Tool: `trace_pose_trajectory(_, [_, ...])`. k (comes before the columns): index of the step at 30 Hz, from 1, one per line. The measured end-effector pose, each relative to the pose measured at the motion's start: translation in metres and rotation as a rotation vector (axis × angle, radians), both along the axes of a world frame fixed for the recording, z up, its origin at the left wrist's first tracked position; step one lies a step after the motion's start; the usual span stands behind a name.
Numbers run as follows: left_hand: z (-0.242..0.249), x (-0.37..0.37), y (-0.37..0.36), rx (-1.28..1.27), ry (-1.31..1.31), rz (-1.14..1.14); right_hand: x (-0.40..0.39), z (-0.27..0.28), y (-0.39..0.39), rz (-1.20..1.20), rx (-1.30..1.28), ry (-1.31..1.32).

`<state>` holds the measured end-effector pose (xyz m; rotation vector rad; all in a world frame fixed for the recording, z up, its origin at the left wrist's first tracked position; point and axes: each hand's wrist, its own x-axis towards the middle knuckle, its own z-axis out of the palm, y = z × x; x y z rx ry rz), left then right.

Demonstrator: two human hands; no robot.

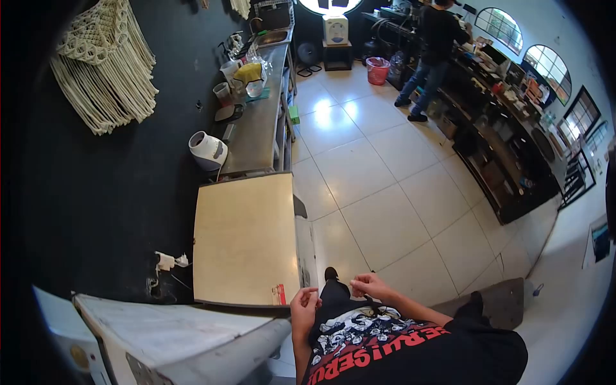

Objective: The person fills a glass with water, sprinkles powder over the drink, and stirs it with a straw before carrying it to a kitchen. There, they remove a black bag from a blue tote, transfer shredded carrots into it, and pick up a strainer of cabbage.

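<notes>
In front of my body, my left hand (305, 307) is raised beside the near right corner of a pale wooden top (247, 234). Its fingers are loosely curled and apart, and nothing shows in them. A small red and white packet (278, 294) lies on that top, just left of this hand. My right hand (371, 286) hangs over the tiled floor in front of my dark printed shirt (385, 340). Its fingers are half bent, with a gap at the tips and no object visible between them. Neither hand appears to touch anything.
Beyond the wooden top runs a metal counter (253, 141) with a white appliance base (208, 151), cups and a sink (273, 38). A person (433, 51) stands at the long dark workbench (494, 144) on the right. A red bin (378, 70) stands on the floor.
</notes>
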<state>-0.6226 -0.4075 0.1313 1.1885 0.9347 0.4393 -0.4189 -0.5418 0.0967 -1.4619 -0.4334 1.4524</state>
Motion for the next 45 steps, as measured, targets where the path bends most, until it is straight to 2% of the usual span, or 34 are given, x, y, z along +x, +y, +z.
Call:
trace_pose_trajectory(5, [0.018, 0.099, 0.094, 0.041, 0.000, 0.039, 0.084, 0.015, 0.076, 0.040, 0.023, -0.127])
trace_pose_trajectory(7, [0.031, 0.138, 0.130, 0.121, 0.022, -0.027, 0.121, 0.006, 0.088, 0.009, 0.002, -0.073])
trace_pose_trajectory(8, [0.034, 0.157, 0.148, 0.121, 0.034, -0.013, 0.143, 0.009, 0.099, -0.110, 0.013, -0.028])
trace_pose_trajectory(10, [0.034, 0.197, 0.182, 0.072, 0.025, -0.125, 0.183, 0.008, 0.118, -0.328, -0.006, 0.104])
trace_pose_trajectory(14, [0.008, 0.286, 0.242, 0.055, 0.038, -0.223, 0.282, -0.029, 0.140, -0.404, -0.015, 0.035])
trace_pose_trajectory(17, [-0.012, 0.353, 0.279, -0.034, 0.109, -0.170, 0.369, -0.056, 0.170, -0.276, -0.136, 0.004])
trace_pose_trajectory(21, [-0.022, 0.424, 0.313, -0.054, 0.079, -0.138, 0.482, -0.063, 0.220, -0.245, -0.021, -0.099])
trace_pose_trajectory(23, [-0.010, 0.446, 0.326, -0.103, 0.076, -0.094, 0.525, -0.033, 0.261, -0.173, -0.044, -0.100])
trace_pose_trajectory(25, [-0.013, 0.458, 0.341, -0.089, 0.069, 0.086, 0.558, -0.001, 0.314, -0.113, -0.162, -0.120])
trace_pose_trajectory(26, [-0.025, 0.460, 0.351, -0.113, 0.077, 0.137, 0.574, 0.004, 0.338, -0.097, -0.116, -0.105])
trace_pose_trajectory(30, [-0.050, 0.468, 0.399, -0.188, 0.091, 0.365, 0.613, 0.002, 0.445, 0.006, -0.061, -0.181])
trace_pose_trajectory(32, [-0.060, 0.475, 0.435, -0.198, 0.122, 0.428, 0.622, -0.017, 0.497, 0.035, -0.047, -0.140])
trace_pose_trajectory(35, [-0.111, 0.486, 0.507, -0.212, 0.099, 0.481, 0.631, -0.052, 0.569, 0.127, -0.029, -0.051])
trace_pose_trajectory(36, [-0.122, 0.494, 0.529, -0.213, 0.061, 0.506, 0.628, -0.052, 0.596, 0.166, -0.030, -0.104])
trace_pose_trajectory(37, [-0.110, 0.510, 0.556, -0.231, 0.126, 0.496, 0.630, -0.052, 0.622, 0.212, -0.033, -0.160])
trace_pose_trajectory(39, [-0.144, 0.521, 0.603, -0.136, 0.197, 0.448, 0.633, -0.045, 0.670, 0.285, -0.009, -0.244])
trace_pose_trajectory(45, [-0.129, 0.565, 0.707, -0.056, 0.237, 0.501, 0.673, -0.023, 0.809, 0.326, 0.063, -0.276])
